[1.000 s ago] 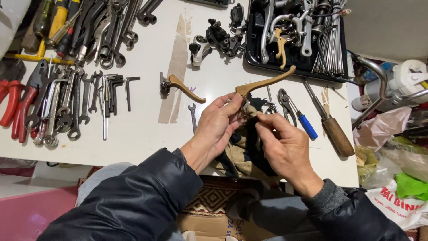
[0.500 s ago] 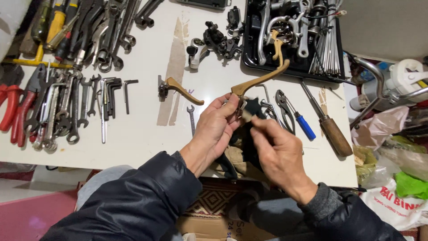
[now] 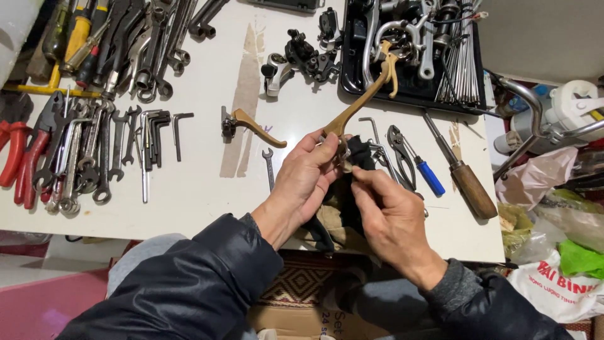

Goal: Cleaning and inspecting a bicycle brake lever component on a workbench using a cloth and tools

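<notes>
Brass brake lever (image 3: 362, 101) held at its lower end, blade slanting up and away over the white table (image 3: 207, 189) toward the black tray (image 3: 352, 69). Pinched by left hand (image 3: 305, 179). Right hand (image 3: 390, 217) closed on dark rag (image 3: 360, 154) just beneath. Second lever (image 3: 251, 126) lying apart, leftward.

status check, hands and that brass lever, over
Left hand grips brass brake lever at its base. Right hand pinches dark rag against it. Pliers just beyond, clear.
</notes>
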